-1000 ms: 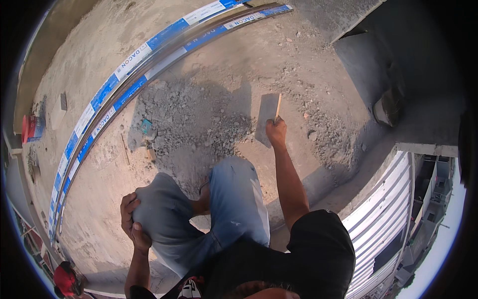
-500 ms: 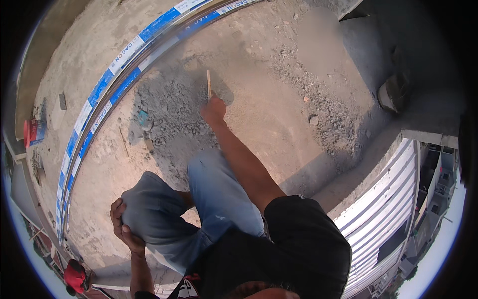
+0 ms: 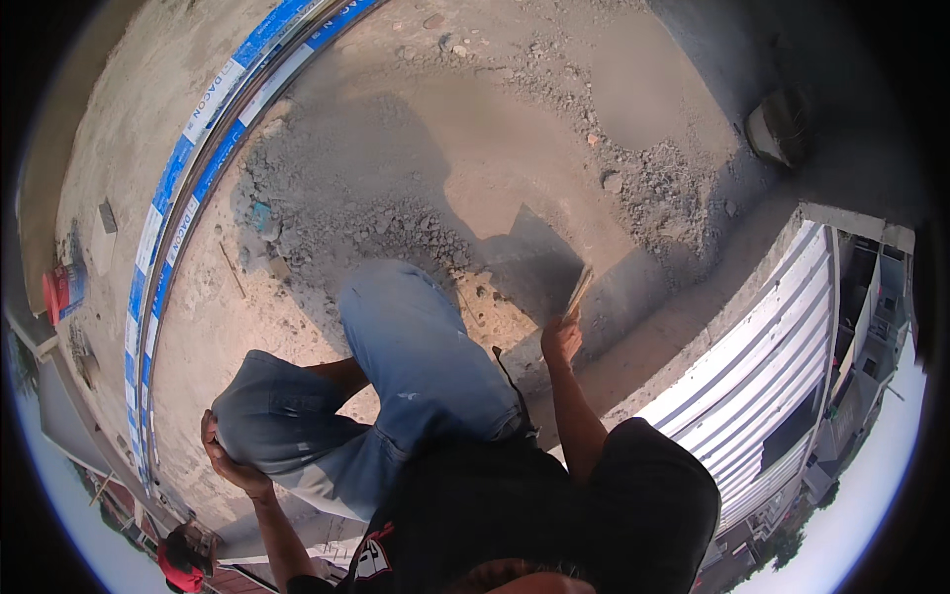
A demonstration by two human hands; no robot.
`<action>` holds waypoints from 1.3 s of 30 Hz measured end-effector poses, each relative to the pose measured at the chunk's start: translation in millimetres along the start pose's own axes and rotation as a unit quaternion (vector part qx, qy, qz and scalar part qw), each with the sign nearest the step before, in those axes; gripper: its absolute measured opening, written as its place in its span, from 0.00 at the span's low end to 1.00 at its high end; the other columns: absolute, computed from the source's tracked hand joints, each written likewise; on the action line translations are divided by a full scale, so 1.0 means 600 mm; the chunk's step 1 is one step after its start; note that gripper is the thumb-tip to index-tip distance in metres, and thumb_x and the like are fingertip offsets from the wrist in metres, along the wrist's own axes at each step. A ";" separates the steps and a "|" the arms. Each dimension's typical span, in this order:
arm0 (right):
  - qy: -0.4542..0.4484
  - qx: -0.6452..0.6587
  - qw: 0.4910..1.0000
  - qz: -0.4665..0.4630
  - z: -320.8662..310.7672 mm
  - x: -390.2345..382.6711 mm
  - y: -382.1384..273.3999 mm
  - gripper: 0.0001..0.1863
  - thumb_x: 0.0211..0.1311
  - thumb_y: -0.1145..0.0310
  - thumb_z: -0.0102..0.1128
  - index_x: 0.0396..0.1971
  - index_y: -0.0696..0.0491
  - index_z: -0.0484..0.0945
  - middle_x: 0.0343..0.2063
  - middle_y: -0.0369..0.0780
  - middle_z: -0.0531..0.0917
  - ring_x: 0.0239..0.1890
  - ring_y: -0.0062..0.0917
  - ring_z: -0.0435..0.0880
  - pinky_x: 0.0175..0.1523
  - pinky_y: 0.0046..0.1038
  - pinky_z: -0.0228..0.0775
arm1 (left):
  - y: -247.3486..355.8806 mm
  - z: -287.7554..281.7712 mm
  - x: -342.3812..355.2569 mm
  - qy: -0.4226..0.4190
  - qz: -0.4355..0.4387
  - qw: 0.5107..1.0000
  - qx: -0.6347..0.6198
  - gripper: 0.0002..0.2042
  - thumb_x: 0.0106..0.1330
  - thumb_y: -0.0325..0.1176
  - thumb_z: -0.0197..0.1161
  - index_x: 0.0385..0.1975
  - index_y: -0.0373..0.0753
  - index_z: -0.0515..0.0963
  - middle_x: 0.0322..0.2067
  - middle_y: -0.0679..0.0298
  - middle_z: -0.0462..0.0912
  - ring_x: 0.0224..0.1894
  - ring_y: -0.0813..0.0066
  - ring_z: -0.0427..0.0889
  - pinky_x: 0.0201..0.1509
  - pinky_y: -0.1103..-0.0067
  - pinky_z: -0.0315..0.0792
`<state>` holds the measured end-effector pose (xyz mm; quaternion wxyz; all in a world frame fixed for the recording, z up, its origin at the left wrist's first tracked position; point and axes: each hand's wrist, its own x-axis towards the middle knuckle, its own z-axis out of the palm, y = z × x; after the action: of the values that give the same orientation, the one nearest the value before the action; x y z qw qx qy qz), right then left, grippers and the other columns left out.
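My right hand [image 3: 561, 340] grips a thin board [image 3: 581, 288] with a pale wooden edge, held on edge low over the dusty concrete at right of my bent knees, beside a dark shadow. My left hand [image 3: 230, 455] is curled round the side of my left knee [image 3: 255, 396]. Grey rubble and powder [image 3: 386, 228] spread in front of my knees, with a small teal piece [image 3: 261, 216] at their left. More broken chunks [image 3: 663, 188] lie to the upper right.
Long strips [image 3: 208, 148] with blue-and-white film run along the left. A red bucket [image 3: 57, 294] sits at far left, a grey bucket [image 3: 777, 129] at upper right. Beyond a concrete ledge [image 3: 712, 297] at right is white corrugated roofing [image 3: 742, 376]. A person in red [image 3: 183, 564] is at lower left.
My right hand swept the board leftward over the rubble, then moved back right and lower than at the start. Dust now hazes the floor. My left hand stayed on the knee.
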<state>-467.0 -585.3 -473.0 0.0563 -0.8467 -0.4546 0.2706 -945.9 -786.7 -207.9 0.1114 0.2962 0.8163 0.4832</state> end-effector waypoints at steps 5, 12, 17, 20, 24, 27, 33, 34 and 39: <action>-0.152 0.048 0.985 -0.066 0.102 -0.067 -0.197 0.37 0.53 0.69 0.55 0.64 0.57 0.53 0.54 0.55 0.71 0.47 0.52 0.77 0.50 0.49 0.68 | -0.012 -0.005 0.008 0.003 -0.006 1.000 0.027 0.26 0.70 0.50 0.39 0.51 0.32 0.72 0.57 0.52 0.69 0.60 0.59 0.66 0.66 0.64 0.57; -0.188 0.178 0.947 -0.191 0.064 -0.038 -0.402 0.33 0.56 0.72 0.52 0.64 0.55 0.59 0.39 0.57 0.80 0.38 0.50 0.81 0.46 0.44 0.73 | -0.040 -0.033 0.017 -0.003 0.005 0.996 0.091 0.26 0.70 0.49 0.41 0.53 0.32 0.72 0.56 0.52 0.71 0.59 0.59 0.68 0.64 0.64 0.59; 0.017 0.121 0.980 -0.157 -0.003 0.064 -0.194 0.29 0.52 0.75 0.52 0.58 0.57 0.65 0.40 0.56 0.80 0.37 0.49 0.82 0.43 0.44 0.74 | -0.031 -0.016 0.019 0.000 -0.004 0.993 0.115 0.27 0.73 0.47 0.36 0.55 0.31 0.71 0.55 0.54 0.72 0.58 0.61 0.69 0.65 0.67 0.58; 0.012 0.081 0.993 -0.082 -0.019 0.120 -0.111 0.26 0.49 0.75 0.52 0.53 0.55 0.71 0.36 0.55 0.81 0.37 0.48 0.82 0.43 0.44 0.74 | 0.023 0.027 0.029 -0.044 0.020 0.992 0.120 0.27 0.72 0.49 0.36 0.57 0.31 0.69 0.57 0.55 0.70 0.60 0.61 0.67 0.65 0.67 0.58; 0.016 0.051 0.998 -0.045 -0.022 0.143 -0.066 0.18 0.52 0.72 0.52 0.45 0.56 0.77 0.30 0.53 0.83 0.36 0.48 0.83 0.42 0.43 0.75 | 0.074 0.115 0.052 -0.117 0.000 0.992 0.041 0.28 0.70 0.52 0.39 0.57 0.33 0.67 0.57 0.55 0.69 0.60 0.60 0.66 0.64 0.65 0.59; 0.015 0.057 0.997 -0.048 -0.028 0.131 -0.103 0.17 0.52 0.71 0.52 0.44 0.55 0.78 0.30 0.52 0.83 0.36 0.48 0.83 0.42 0.43 0.75 | 0.076 0.153 0.084 -0.177 0.083 0.980 0.028 0.28 0.69 0.52 0.40 0.54 0.32 0.70 0.56 0.51 0.69 0.61 0.56 0.66 0.64 0.61 0.58; 0.075 0.094 0.993 -0.019 -0.029 0.153 -0.057 0.19 0.54 0.67 0.53 0.48 0.49 0.77 0.29 0.53 0.82 0.34 0.51 0.81 0.41 0.46 0.74 | 0.147 0.324 0.114 -0.338 0.191 0.921 -0.031 0.26 0.69 0.51 0.41 0.53 0.33 0.70 0.57 0.49 0.67 0.61 0.52 0.64 0.63 0.59 0.57; 0.099 0.114 0.989 0.002 -0.047 0.147 -0.060 0.19 0.55 0.67 0.53 0.48 0.49 0.77 0.29 0.53 0.82 0.35 0.51 0.81 0.41 0.46 0.74 | 0.162 0.351 0.115 -0.352 0.213 0.911 -0.030 0.26 0.69 0.50 0.41 0.52 0.33 0.70 0.57 0.49 0.67 0.61 0.52 0.64 0.63 0.58 0.58; 0.198 0.145 0.963 0.110 -0.150 0.097 -0.013 0.18 0.58 0.65 0.52 0.49 0.48 0.77 0.29 0.54 0.81 0.35 0.51 0.81 0.41 0.46 0.74 | 0.231 0.458 0.101 -0.421 0.338 0.841 0.017 0.24 0.69 0.47 0.44 0.51 0.32 0.70 0.58 0.49 0.66 0.61 0.50 0.63 0.62 0.55 0.57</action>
<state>-401.5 -520.8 -417.8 0.2370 -0.9108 -0.2948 0.1652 -813.7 -502.7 -222.4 0.2695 0.7306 0.5479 0.3056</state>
